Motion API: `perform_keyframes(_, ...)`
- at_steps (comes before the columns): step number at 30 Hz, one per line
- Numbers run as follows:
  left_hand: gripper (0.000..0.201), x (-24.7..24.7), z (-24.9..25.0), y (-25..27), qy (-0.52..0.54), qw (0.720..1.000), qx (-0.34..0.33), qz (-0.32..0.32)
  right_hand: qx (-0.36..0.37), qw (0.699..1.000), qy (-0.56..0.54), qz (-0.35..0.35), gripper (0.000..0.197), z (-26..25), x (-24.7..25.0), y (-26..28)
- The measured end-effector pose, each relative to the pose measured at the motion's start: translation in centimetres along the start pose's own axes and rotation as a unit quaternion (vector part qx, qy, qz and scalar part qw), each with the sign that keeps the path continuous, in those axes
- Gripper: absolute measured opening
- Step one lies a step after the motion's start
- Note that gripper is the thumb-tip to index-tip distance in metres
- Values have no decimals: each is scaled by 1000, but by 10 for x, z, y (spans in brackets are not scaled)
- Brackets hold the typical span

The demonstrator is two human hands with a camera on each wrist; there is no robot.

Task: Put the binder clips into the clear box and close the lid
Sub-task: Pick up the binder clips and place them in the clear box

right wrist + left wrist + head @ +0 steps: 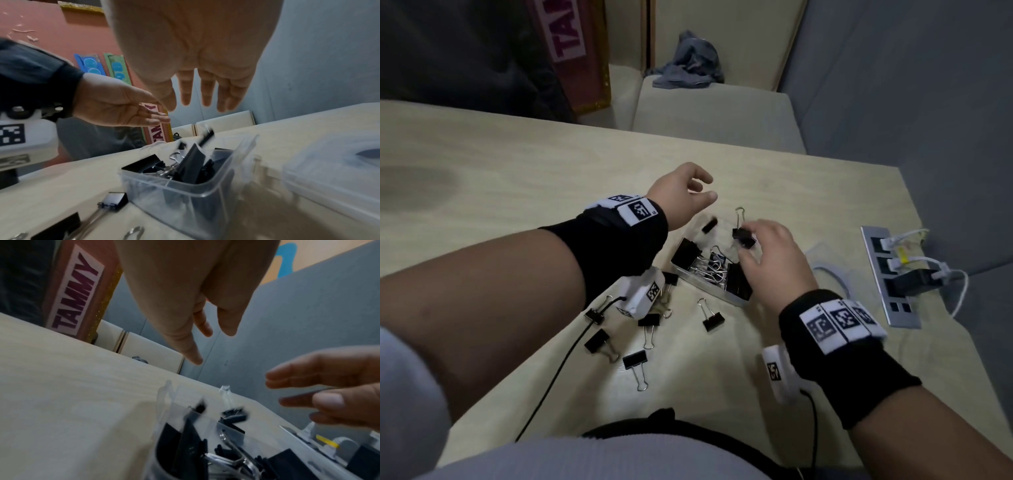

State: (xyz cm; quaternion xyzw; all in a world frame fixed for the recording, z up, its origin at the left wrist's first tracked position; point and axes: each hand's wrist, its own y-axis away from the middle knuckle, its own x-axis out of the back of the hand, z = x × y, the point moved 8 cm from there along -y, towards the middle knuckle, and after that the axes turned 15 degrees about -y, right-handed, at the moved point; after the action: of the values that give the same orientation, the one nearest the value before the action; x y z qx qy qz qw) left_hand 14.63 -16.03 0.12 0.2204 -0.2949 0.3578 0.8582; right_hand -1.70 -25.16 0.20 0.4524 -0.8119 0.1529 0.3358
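**Both hands spread above the half-filled clear box**

Left hand (681, 192) raised over the far-left side of the clear box (185, 191), fingers loose and apart, nothing between them. Right hand (770, 253) over the near-right side, palm down, fingers straight and spread, likewise holding nothing. Two small black binder clips in the air (743, 236) just above the box, blurred, between the two hands and touching neither as far as can be told. Inside the box, a heap of clips in the box (709, 267), black bodies and silver wire handles tangled together. On the pale wooden table (517, 164), near and left of the box, several loose clips (640, 363) scattered well apart from one another. Clear lid (339, 165) flat on the table just right of the box, off it. Farther right, a metal socket strip (890, 277) set into the tabletop, white cables plugged in.
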Motion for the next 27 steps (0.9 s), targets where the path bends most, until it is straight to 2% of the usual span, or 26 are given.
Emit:
perform_keyframes(4,24,1,-6,13,-117,992,-34,-30,20,998,25,-59,23,1,-12,19)
perform_keyframes(7,18,4,-20,35,-232,969,-55,-68,55,989,43,-132,15,0,-36,40)
perform_keyframes(9,13,-6,-32,56,-324,932,-79,-144,60,974,88,-200,17,6,-57,54)
perform_keyframes(11,14,-23,-43,82,-406,875,-124,-233,55,952,155,-258,27,17,-76,68)
perform_keyframes(13,23,-40,-58,106,-466,819,-151,-301,60,936,208,-278,38,25,-89,76)
perform_keyframes(16,40,-54,-69,121,-520,774,-177,-314,63,938,218,-263,35,27,-96,80)
perform_keyframes(20,47,-61,-67,122,-523,773,-176,-314,48,947,201,-246,19,31,-103,82)
perform_keyframes(22,39,-64,-66,124,-521,776,-194,-299,48,950,190,-245,15,33,-103,82)
perform_keyframes(25,31,-65,-66,125,-501,794,-188,-288,103,959,127,-230,13,17,-94,81)
perform_keyframes(27,29,-60,-60,123,-479,812,-178,-281,157,966,109,-175,11,1,-78,77)
